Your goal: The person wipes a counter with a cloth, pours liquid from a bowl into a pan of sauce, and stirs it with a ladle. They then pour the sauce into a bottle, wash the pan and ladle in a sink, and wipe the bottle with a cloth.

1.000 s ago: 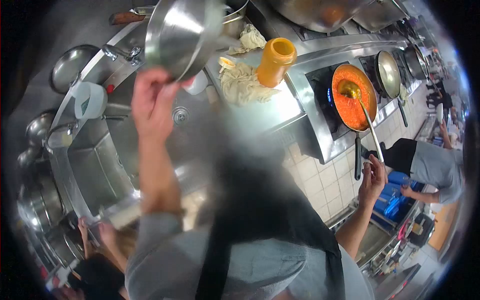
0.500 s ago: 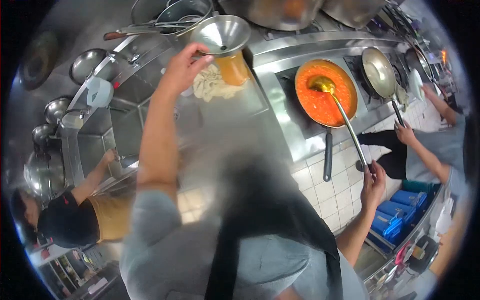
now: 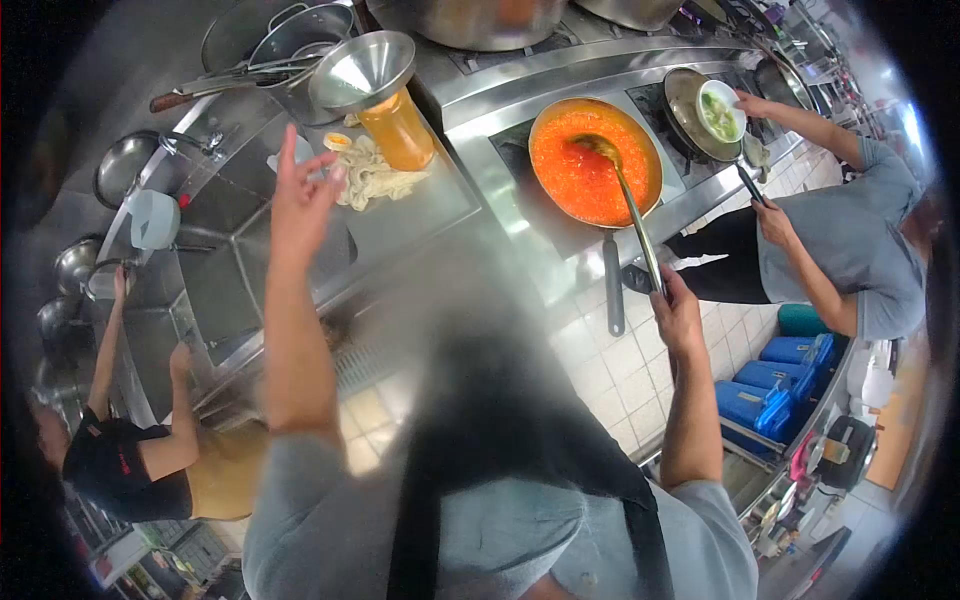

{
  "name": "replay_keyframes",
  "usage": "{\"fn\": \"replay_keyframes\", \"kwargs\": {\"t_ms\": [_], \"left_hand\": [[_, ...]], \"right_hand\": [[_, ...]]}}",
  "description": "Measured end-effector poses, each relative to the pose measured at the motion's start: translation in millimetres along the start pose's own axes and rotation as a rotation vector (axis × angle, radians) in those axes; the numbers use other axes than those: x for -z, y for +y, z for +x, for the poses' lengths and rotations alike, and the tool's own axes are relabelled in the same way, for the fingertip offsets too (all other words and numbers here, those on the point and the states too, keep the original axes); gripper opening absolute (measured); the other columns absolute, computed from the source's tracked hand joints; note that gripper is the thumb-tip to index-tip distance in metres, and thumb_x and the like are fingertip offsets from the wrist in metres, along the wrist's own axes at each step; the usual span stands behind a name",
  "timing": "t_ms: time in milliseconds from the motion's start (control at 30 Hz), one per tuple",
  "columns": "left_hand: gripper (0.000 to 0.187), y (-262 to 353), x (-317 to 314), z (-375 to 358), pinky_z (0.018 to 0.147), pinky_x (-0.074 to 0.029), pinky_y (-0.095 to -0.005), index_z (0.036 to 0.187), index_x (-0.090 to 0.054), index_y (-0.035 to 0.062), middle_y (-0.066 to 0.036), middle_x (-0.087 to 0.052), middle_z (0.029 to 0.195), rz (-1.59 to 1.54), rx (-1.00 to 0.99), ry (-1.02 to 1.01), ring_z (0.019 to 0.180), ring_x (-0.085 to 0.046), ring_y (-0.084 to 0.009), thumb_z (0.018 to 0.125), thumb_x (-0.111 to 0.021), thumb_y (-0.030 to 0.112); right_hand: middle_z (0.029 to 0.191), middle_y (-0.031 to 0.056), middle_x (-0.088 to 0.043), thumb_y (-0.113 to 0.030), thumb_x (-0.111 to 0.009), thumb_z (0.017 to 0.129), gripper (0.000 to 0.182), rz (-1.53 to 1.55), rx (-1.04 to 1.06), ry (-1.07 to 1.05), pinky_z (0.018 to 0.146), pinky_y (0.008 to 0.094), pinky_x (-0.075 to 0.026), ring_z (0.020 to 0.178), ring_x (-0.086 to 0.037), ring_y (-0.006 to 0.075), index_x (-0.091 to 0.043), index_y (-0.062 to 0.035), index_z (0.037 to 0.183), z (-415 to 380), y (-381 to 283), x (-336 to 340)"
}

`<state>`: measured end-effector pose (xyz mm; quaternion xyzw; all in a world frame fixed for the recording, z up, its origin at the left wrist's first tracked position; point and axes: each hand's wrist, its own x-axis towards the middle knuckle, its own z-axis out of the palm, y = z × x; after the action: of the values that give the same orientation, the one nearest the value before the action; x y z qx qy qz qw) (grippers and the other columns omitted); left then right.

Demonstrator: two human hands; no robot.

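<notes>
My right hand grips the long handle of a ladle. The ladle's bowl lies in chunky red-orange sauce that fills a frying pan on the stove. My left hand is raised with its fingers spread, holding nothing, just left of a crumpled cloth. Beyond it, a metal funnel sits on the mouth of an orange-filled container, which stands on the steel counter. A small round orange-and-white lid-like piece lies by the cloth.
At right a co-worker holds a bowl of greens over another pan. Another person reaches into the sinks at left. Large pots stand behind; blue bins sit lower right.
My left hand has drawn back from the funnel and spread its fingers. The ladle's bowl now sits lower in the sauce. The right co-worker has brought the bowl over the pan.
</notes>
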<state>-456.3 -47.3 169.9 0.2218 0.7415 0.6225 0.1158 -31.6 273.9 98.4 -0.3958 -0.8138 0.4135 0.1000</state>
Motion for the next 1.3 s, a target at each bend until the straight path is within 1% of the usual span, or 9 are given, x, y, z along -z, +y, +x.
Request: {"fn": "replay_keyframes", "kwargs": {"t_ms": [200,233,300,467,567,633,767,933,1300], "left_hand": [[0.050,-76,-81,-116,0.077,-0.053,-0.0294,0.137,-0.042,0.0057,-0.010,-0.061,0.115,-0.174,0.287,-0.255,0.087,-0.062,-0.0156,0.092,-0.061,0.016],[0.051,-90,-101,-125,0.078,-0.053,-0.0299,0.138,-0.042,0.0067,-0.010,-0.060,0.118,0.159,0.175,-0.448,0.090,-0.062,-0.0166,0.093,-0.062,0.018],[0.051,-79,-154,-149,0.082,-0.052,-0.0313,0.138,-0.041,0.0075,-0.009,-0.057,0.123,0.117,0.210,-0.640,0.097,-0.061,-0.0179,0.093,-0.062,0.020],[0.053,-60,-256,-186,0.086,-0.051,-0.0341,0.139,-0.040,0.0072,-0.010,-0.056,0.124,-0.034,-0.104,-0.774,0.100,-0.061,-0.0195,0.094,-0.062,0.024],[0.051,-93,-305,-191,0.084,-0.053,-0.0373,0.137,-0.041,0.0061,-0.012,-0.058,0.118,-0.247,0.112,-0.800,0.096,-0.062,-0.0222,0.094,-0.061,0.026],[0.044,-97,-325,-189,0.080,-0.055,-0.0403,0.130,-0.046,0.0047,-0.013,-0.058,0.112,-0.641,0.549,-0.748,0.090,-0.064,-0.0246,0.095,-0.059,0.028],[0.031,-57,-337,-182,0.067,-0.055,-0.0373,0.116,-0.051,0.0070,-0.007,-0.059,0.091,-0.997,1.020,-0.462,0.073,-0.060,-0.0194,0.095,-0.058,0.028],[0.019,-70,-350,-182,0.049,-0.042,-0.0261,0.101,-0.050,0.0124,0.004,-0.051,0.073,-1.053,1.042,-0.473,0.057,-0.047,-0.0081,0.093,-0.061,0.025],[0.016,-24,-341,-181,0.038,-0.031,-0.0200,0.093,-0.045,0.0159,0.009,-0.040,0.063,-0.908,0.930,-0.471,0.045,-0.035,-0.0012,0.092,-0.061,0.018]], "right_hand": [[0.088,0.0038,-0.061,-0.001,-0.056,0.087,0.045,0.141,-0.093,0.176,0.064,0.0231,-0.044,0.068,-0.051,0.0086,-0.050,0.0013,0.132,-9,1,-6],[0.086,0.0037,-0.061,-0.001,-0.056,0.087,0.046,0.109,-0.059,0.203,0.062,0.0228,-0.044,0.067,-0.050,0.0081,-0.050,0.0009,0.133,0,6,-3],[0.079,0.0055,-0.060,-0.006,-0.055,0.090,0.047,-0.014,0.146,0.222,0.054,0.0238,-0.041,0.062,-0.049,0.0076,-0.048,0.0016,0.135,28,34,-4],[0.075,0.0064,-0.057,-0.011,-0.051,0.093,0.045,0.449,-0.128,-0.162,0.042,0.0269,-0.043,0.053,-0.051,0.0106,-0.044,0.0025,0.135,51,-4,2],[0.075,0.0060,-0.056,-0.014,-0.050,0.094,0.033,0.766,-0.391,-0.328,0.041,0.0242,-0.039,0.052,-0.048,0.0101,-0.048,0.0025,0.123,46,-39,20],[0.076,0.0065,-0.057,-0.015,-0.051,0.094,0.026,0.961,-0.438,-0.448,0.041,0.0237,-0.037,0.052,-0.046,0.0097,-0.049,0.0005,0.115,52,-24,26],[0.078,0.0078,-0.058,-0.017,-0.052,0.094,0.013,1.300,-0.558,-0.690,0.040,0.0225,-0.036,0.052,-0.044,0.0086,-0.048,-0.0053,0.097,49,-13,56],[0.076,0.0050,-0.057,-0.015,-0.053,0.094,0.036,0.961,-0.381,-0.600,0.037,0.0229,-0.036,0.048,-0.047,0.0089,-0.048,0.0007,0.126,26,2,91],[0.077,0.0023,-0.056,-0.009,-0.055,0.093,0.052,0.387,-0.073,-0.204,0.043,0.0205,-0.037,0.049,-0.045,0.0051,-0.038,0.0001,0.141,-2,6,118]]}}
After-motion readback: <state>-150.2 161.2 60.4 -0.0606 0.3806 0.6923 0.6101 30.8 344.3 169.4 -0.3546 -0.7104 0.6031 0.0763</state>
